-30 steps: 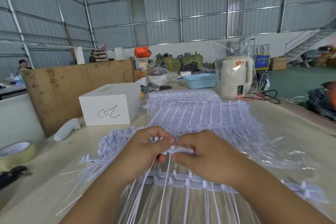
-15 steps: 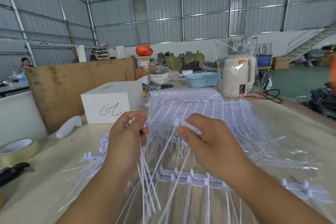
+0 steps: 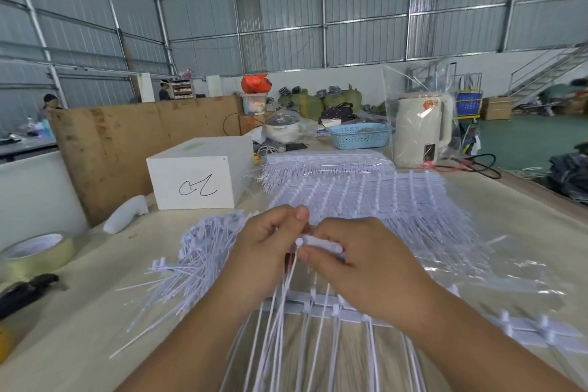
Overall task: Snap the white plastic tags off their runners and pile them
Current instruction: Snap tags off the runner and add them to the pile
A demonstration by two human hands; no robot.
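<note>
Head view: just above the runner [image 3: 296,304] we pinch one white tag's head [image 3: 319,242] in right hand [image 3: 359,267], left hand [image 3: 270,251] curled round loose tags; light, springy, thin-tailed, they're best gripped at the stiff head

- White tags [image 3: 197,251] piled, white runner [image 3: 305,304] seen on a pale beige worktop [image 3: 79,344].
- White box [image 3: 203,175] marked with a black scribble.
- Basket [image 3: 359,135] seen in light blue, lattice-patterned.
- Cream kettle [image 3: 423,130] wrapped in clear plastic, red sticker noted on top.
- Tape roll [image 3: 36,253] seen as yellowish-clear.
- Orange-red bag [image 3: 256,83] noted at back.
- Brown board [image 3: 143,140]; grey corrugated walls [image 3: 366,9]; green floor [image 3: 521,140].
</note>
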